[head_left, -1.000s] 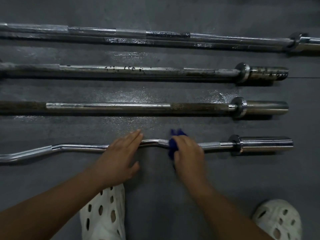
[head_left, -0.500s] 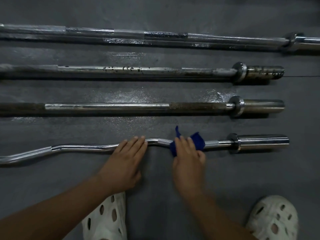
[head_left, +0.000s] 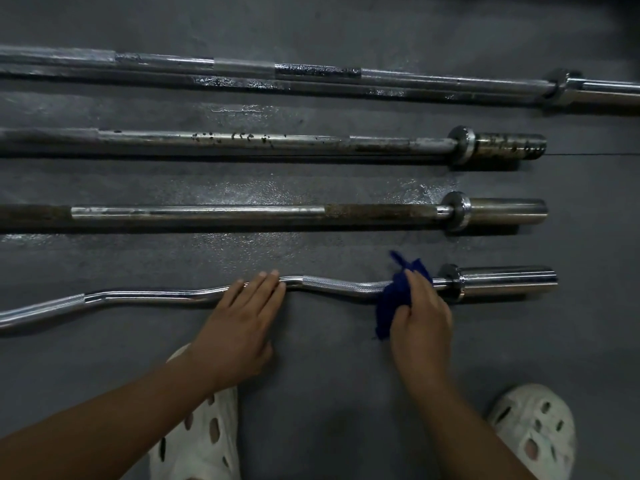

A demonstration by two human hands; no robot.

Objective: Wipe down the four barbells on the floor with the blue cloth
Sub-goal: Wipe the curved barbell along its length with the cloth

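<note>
Floor (head_left: 329, 393): dark grey mat with four bars lying side by side, each running left to right.

Curl bar (head_left: 339, 284): the bar nearest you, chrome with a wavy shaft. Its sleeve (head_left: 505, 280) is at the right end.

Cloth (head_left: 393, 299): blue, bunched over the curl bar's shaft just left of the sleeve. One tail sticks up past the bar and another hangs toward you.

Your right grip (head_left: 420, 317): fingers curled over the cloth, clamping it against the shaft.

Your left grip (head_left: 239, 323): flat, fingers straight and close together. The fingertips lie on the curl bar at a bend, well left of the cloth, and it holds nothing.

Second bar (head_left: 207, 213): straight, with rusty brown stretches on either side of a bright middle.

Third bar (head_left: 242, 140): straight, with dark pitted spots on the shaft and sleeve.

Far bar (head_left: 311, 72): the longest, patchy, running out of view at both ends.

Shoes (head_left: 204, 441): white with holes, one under each of your forearms at the bottom edge.
</note>
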